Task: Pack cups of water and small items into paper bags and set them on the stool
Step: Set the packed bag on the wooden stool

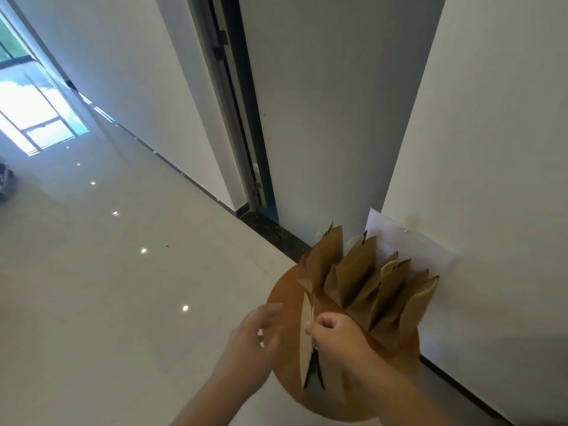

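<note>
A round brown stool [282,305] stands against the white wall at the lower right. Several brown paper bags [359,272] stand upright on its far half, tops folded to points. My right hand [333,335] is closed on the top of a nearer paper bag [307,348], which hangs or rests at the stool's front part. My left hand [256,335] hovers just left of that bag with fingers spread, holding nothing. What the bags contain is hidden.
A grey door [332,118] with a dark frame sits behind the stool. A white sheet [408,241] is taped low on the wall beside the bags. Glossy pale floor [107,287] stretches left toward a bright window.
</note>
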The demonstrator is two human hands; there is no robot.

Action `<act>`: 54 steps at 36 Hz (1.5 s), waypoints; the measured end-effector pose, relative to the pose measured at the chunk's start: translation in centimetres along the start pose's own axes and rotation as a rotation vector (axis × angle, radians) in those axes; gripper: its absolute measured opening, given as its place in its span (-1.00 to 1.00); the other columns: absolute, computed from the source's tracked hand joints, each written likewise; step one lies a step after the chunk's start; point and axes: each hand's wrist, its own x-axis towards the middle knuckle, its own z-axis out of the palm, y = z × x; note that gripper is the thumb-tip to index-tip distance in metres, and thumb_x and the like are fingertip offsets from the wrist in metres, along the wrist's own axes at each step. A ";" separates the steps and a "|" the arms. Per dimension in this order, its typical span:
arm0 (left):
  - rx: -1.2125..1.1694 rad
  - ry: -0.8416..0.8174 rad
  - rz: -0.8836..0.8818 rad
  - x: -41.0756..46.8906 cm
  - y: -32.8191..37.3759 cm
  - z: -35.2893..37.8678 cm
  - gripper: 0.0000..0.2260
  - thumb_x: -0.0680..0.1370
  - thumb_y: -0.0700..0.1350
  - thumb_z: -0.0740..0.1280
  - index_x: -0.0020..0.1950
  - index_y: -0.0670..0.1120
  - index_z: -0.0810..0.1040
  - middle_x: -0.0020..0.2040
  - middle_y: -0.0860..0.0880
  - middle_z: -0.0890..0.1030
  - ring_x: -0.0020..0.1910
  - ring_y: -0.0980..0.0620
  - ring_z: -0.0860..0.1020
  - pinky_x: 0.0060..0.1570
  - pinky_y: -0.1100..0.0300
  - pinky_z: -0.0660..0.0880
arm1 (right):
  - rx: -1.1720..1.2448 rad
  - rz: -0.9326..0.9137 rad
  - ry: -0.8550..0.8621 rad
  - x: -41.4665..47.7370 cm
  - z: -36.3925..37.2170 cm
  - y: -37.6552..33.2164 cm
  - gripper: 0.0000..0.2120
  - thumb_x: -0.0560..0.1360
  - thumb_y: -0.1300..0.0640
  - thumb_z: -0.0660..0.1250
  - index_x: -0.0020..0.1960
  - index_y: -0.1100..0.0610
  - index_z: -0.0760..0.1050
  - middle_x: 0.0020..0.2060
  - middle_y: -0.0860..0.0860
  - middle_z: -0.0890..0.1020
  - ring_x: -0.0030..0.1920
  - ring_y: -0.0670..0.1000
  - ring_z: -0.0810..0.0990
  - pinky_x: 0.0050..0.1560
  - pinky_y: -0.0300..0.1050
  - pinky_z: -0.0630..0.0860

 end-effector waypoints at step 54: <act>0.368 -0.824 0.453 34.9 -1.6 -8.3 -0.63 0.69 0.10 0.29 0.49 0.24 0.39 0.38 0.23 0.52 0.21 0.20 0.54 0.18 0.28 0.53 | 0.270 0.523 0.377 25.1 12.5 -8.2 -0.87 0.68 -0.06 0.29 0.08 -0.10 0.61 -0.10 -0.10 0.69 -0.13 -0.11 0.67 -0.20 -0.30 0.54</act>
